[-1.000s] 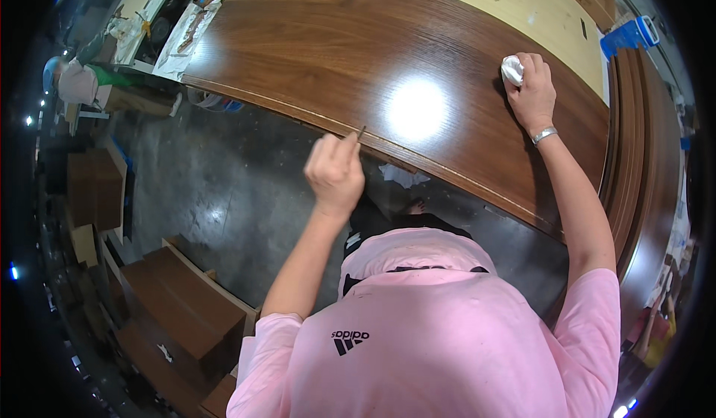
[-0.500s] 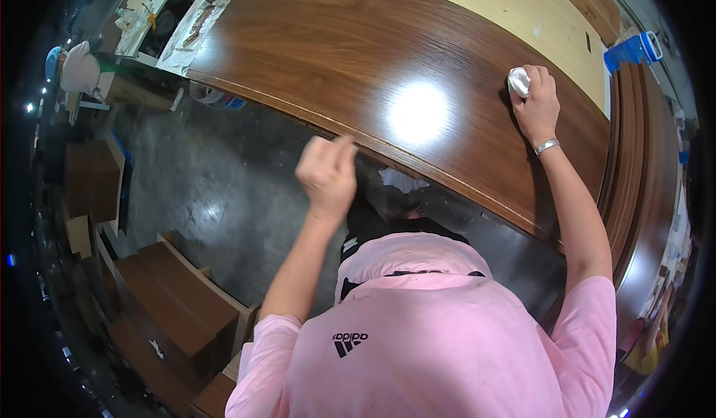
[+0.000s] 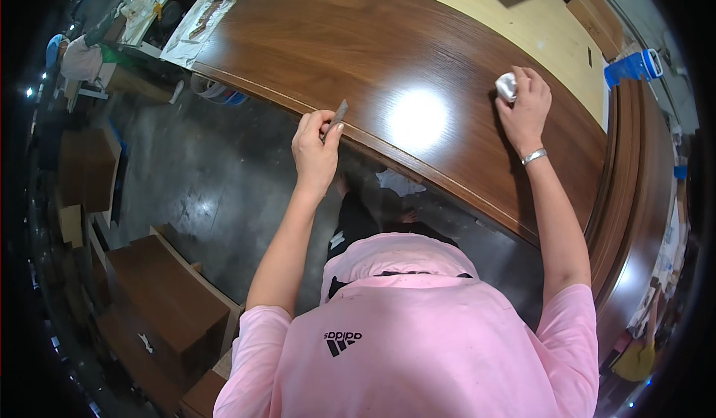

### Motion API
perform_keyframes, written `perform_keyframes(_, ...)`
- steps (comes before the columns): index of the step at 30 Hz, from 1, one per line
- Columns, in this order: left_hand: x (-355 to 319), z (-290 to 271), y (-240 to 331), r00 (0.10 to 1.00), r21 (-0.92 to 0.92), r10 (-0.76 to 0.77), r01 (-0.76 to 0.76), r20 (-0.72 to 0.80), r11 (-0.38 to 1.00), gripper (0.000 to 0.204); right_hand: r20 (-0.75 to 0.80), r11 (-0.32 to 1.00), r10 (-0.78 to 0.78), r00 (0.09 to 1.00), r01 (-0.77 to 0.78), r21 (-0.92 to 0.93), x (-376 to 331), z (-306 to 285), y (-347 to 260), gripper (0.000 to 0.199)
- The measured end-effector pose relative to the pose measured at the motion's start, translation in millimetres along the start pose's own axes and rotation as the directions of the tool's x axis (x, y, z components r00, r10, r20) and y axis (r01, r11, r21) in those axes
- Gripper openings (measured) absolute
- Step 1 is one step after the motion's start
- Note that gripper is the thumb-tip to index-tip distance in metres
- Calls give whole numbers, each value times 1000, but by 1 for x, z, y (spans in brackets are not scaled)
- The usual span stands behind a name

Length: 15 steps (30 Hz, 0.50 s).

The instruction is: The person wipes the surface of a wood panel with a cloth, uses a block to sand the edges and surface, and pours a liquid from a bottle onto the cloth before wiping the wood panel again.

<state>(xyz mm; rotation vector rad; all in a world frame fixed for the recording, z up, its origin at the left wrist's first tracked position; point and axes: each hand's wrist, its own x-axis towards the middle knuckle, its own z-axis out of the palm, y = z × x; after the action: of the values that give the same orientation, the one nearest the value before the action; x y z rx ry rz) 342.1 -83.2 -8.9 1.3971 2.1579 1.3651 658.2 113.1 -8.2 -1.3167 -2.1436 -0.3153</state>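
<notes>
A glossy brown wood-grain panel [image 3: 321, 41] lies flat in front of me, with a light glaring off its surface. My left hand [image 3: 315, 149] is at its near edge, closed on a thin, flat grey piece [image 3: 339, 111] that looks like a blade or scraper; its exact kind is unclear. The piece points up between thumb and fingers, beside the panel's rim. Toward the panel's right side, my right hand [image 3: 528, 108] grips a wadded white cloth [image 3: 507, 87] just above or against the surface; whether it touches I cannot tell.
Several brown panels [image 3: 623, 164] stand close together at the right. Beyond the wood-grain panel is a pale yellow board [image 3: 514, 26], with a blue container [image 3: 634, 67] near its right end. Brown cabinet pieces [image 3: 171, 295] stand on the floor at lower left. A person [image 3: 82, 60] is at far left.
My left hand has moved up and left to the panel's near edge, and the grey piece now shows. The right hand with the cloth has shifted slightly left.
</notes>
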Motion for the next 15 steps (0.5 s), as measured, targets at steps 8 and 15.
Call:
perform_keyframes(8, 17, -39, -29, 1000, -248, -16, 14, -10, 969, 13, 181, 850, -377, 908, 263, 456, -13, -24, -188, 45)
perform_keyframes(15, 112, -125, -101, 994, -253, 42, -65, -96, 965, 11, 426, 932, -355, 832, 280, 229, 4, -18, -251, 16)
